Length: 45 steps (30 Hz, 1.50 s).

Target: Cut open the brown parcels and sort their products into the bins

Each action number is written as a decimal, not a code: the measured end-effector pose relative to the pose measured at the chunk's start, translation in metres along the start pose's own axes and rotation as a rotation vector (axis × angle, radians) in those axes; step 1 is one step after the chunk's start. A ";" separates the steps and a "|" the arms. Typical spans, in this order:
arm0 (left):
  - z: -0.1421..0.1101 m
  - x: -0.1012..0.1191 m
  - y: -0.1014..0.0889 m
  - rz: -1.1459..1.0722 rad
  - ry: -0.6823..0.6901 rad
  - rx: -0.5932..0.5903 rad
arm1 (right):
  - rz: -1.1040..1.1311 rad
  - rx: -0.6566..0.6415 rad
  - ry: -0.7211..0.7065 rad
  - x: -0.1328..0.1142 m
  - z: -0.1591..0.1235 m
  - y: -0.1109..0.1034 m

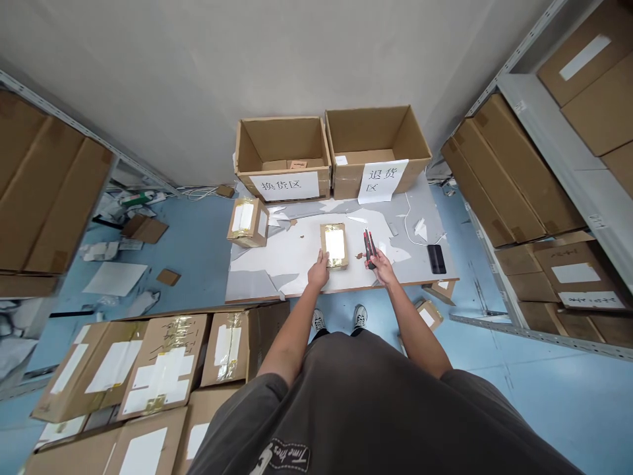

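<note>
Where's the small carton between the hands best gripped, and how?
Probably by its left wall, from the left: the small carton sits flat and boxy, the left hand touches that edge, and the right hand holds a red-and-black tool.

A plain grey wall [297,53] closes the far side of the room, above a pale blue floor [568,402]. The table [250,282] before it has a patchy grey-and-white top. I see a left rack [49,107] and a right rack [558,142], both metal, both loaded with brown cartons [49,191]. Soft, even light.
</note>
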<state>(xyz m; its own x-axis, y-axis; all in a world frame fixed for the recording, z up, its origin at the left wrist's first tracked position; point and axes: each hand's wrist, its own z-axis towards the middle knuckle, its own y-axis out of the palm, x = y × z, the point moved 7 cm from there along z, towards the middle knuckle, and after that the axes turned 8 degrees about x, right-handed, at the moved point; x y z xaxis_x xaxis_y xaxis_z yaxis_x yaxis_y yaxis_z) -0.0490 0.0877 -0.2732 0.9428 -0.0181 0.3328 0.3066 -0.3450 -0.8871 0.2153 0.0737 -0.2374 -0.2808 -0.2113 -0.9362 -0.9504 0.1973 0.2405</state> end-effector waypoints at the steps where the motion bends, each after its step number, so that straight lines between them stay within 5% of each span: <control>1: 0.000 0.000 0.000 0.001 0.001 -0.006 | 0.011 -0.007 0.005 0.000 -0.001 0.000; 26: 0.005 -0.008 0.012 0.024 0.018 -0.017 | 0.131 -0.038 0.078 -0.008 0.000 0.014; 37: 0.004 -0.008 0.009 0.019 0.004 -0.038 | 0.113 0.016 0.090 0.008 0.003 0.014; 45: 0.003 -0.007 0.007 0.019 0.013 -0.035 | 0.149 -0.062 0.138 0.004 -0.003 0.022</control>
<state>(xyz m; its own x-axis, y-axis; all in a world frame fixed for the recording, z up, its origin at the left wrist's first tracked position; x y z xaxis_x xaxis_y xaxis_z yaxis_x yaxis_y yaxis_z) -0.0530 0.0882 -0.2824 0.9467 -0.0368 0.3201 0.2834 -0.3774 -0.8816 0.1931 0.0743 -0.2351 -0.4304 -0.3146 -0.8461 -0.9023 0.1773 0.3930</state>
